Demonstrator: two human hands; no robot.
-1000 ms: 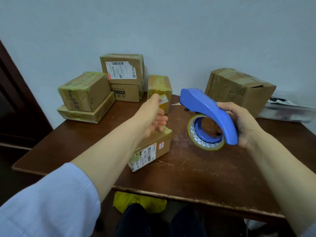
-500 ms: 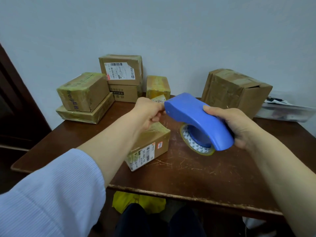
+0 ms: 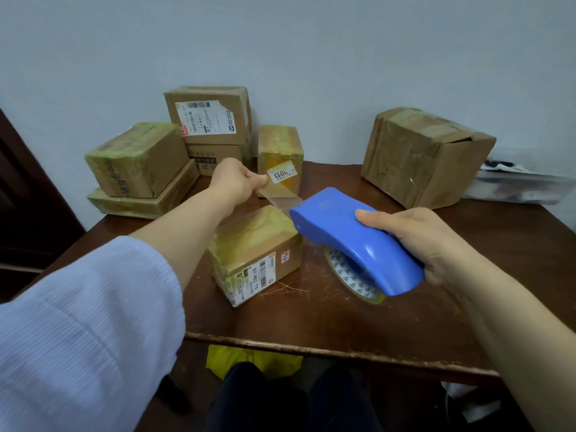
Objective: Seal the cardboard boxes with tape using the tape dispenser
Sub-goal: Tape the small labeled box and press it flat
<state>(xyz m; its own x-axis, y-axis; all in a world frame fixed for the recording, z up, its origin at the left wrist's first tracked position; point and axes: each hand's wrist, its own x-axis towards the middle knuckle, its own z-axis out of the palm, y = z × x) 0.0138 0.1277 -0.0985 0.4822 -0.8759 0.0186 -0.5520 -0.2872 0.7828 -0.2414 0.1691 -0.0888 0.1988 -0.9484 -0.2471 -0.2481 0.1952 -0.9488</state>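
Right hand (image 3: 414, 241) is wrapped round the dispenser (image 3: 349, 238), thumb on top and fingers curled under, so the nose points left at the box (image 3: 255, 247). Left hand (image 3: 235, 182) pinches the free end of the tape (image 3: 280, 196) between thumb and fingertips. The strip is taut from nose to fingers, above the box's far top edge. I'd say it's held stretched so it goes down flat, not wrinkled or stuck to itself. The box sits mid-table (image 3: 343, 316), label side toward me, top already glossy with tape. The roll (image 3: 349, 275) hangs low by the table; can't tell if it touches. The back boxes (image 3: 140, 160) and big box (image 3: 420, 157) sit by the wall, probably parked out of the way.
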